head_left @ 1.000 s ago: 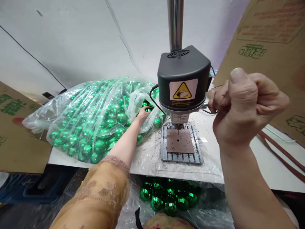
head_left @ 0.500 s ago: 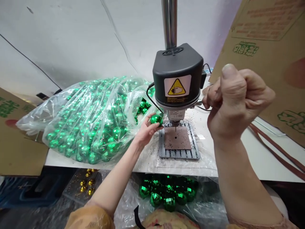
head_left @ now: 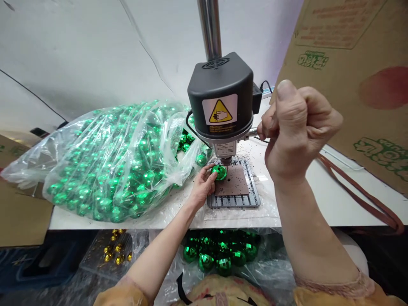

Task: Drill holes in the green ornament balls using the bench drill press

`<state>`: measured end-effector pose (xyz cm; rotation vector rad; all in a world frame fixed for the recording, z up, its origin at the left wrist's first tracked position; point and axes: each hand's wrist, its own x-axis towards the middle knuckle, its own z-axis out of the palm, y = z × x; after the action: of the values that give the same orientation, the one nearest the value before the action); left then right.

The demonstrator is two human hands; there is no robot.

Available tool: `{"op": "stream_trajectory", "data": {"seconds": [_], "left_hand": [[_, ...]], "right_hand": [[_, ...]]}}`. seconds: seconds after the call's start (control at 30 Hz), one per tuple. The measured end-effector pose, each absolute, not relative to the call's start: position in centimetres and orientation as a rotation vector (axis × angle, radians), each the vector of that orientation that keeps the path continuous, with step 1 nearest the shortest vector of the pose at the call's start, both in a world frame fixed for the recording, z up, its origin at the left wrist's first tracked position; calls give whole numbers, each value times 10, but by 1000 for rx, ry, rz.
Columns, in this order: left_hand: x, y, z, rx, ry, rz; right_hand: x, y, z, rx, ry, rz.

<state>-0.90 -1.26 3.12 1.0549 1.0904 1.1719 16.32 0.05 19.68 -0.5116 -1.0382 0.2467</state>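
Observation:
Between the fingertips of my left hand (head_left: 204, 185) is a shiny green faceted ball (head_left: 219, 172), held just left of the drill bit, over the brown square pad (head_left: 237, 187) on the slotted metal base (head_left: 255, 196). The black-topped drill press (head_left: 221, 95) with a yellow warning label stands over them. My right hand (head_left: 295, 127) is raised in a closed grip at the press's right side, round the end of its feed handle (head_left: 253, 132); most of the handle is hidden by the fingers.
A clear plastic bag (head_left: 114, 161) full of green balls lies on the left of the white table (head_left: 318, 204). One loose green ball (head_left: 201, 160) sits by its mouth. Below the front edge are more green balls (head_left: 223, 263) and gold balls (head_left: 118, 257). A cardboard box (head_left: 347, 85) stands right.
My left hand has carried the green ball from beside the bag's mouth rightward, over the pad near the bit. My right hand stays on the handle. The view has shifted slightly.

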Motion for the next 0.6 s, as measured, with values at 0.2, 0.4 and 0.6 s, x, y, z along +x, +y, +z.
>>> {"op": "stream_trajectory", "data": {"seconds": [0.2,0.4,0.6], "left_hand": [[-3,-5,26,1235,1138,1110],[1,-3,21,1311,1154,1125],[6,-14,21,1592,1253,1095]], "right_hand": [[164,2,195,-490,-1052,244],[163,-2,197,-497,-1039,251],[164,-1,196,-617,-1064,202]]}}
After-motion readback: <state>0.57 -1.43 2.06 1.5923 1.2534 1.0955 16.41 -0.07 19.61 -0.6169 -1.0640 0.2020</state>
